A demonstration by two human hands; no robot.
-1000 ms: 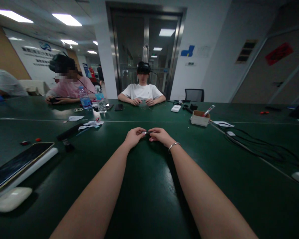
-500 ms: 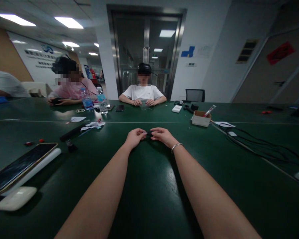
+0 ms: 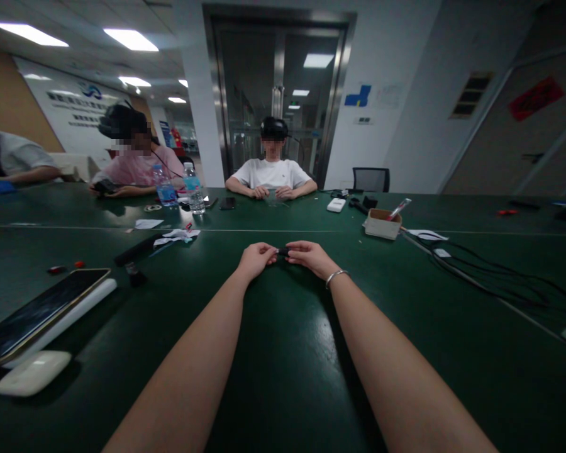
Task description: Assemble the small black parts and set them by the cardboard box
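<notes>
Between my two hands, just above the green table, is a small black object too small to identify. My left hand pinches its left end, where a light, shiny bit shows at the fingertips. On the other side, the thumb and fingers of my right hand are closed on the black part. A silver bangle circles my right wrist. The fingers cover much of the object.
To the left lie a phone on a white block, a white rounded case and crumpled paper. A small box with a pen-like item and black cables are at right. Water bottles stand near people seated opposite.
My hands stay almost in place, still gripping the small black object, which shows slightly more between the fingertips. The whole view has shifted a little.
</notes>
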